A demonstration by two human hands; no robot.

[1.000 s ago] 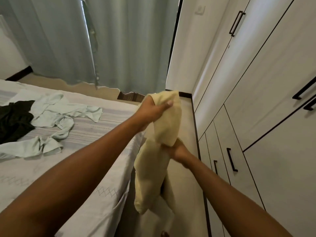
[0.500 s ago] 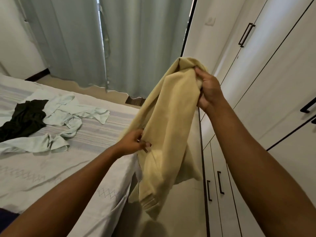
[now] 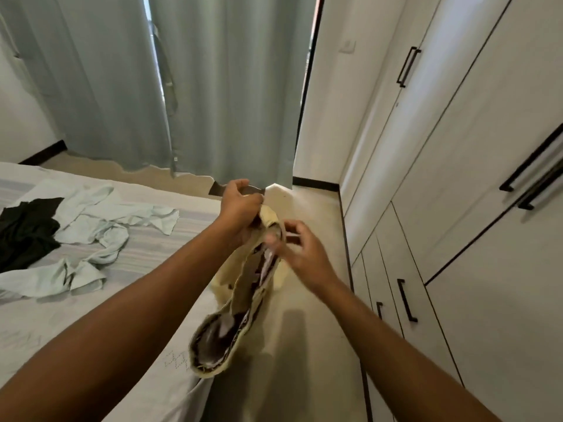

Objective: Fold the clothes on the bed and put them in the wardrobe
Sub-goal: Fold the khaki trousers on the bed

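Note:
A pale yellow garment (image 3: 224,289) hangs in the air between the bed and the wardrobe, its opening facing me and showing a dark striped inside. My left hand (image 3: 239,208) grips its top edge. My right hand (image 3: 300,249), blurred, pinches the rim of the opening just beside the left hand. On the bed (image 3: 91,324) lie crumpled light green clothes (image 3: 100,220) and a black garment (image 3: 27,229) at the far left. The white wardrobe (image 3: 457,178) stands along the right with its doors closed.
Grey-blue curtains (image 3: 228,86) hang to the floor at the far end. A narrow strip of beige floor (image 3: 307,345) runs between the bed's edge and the wardrobe's lower doors with black handles (image 3: 406,300).
The garment came down from a raised hold. My right hand dropped from its high grip to the opening's rim, and my left hand moved up to the top edge. The opening now faces me.

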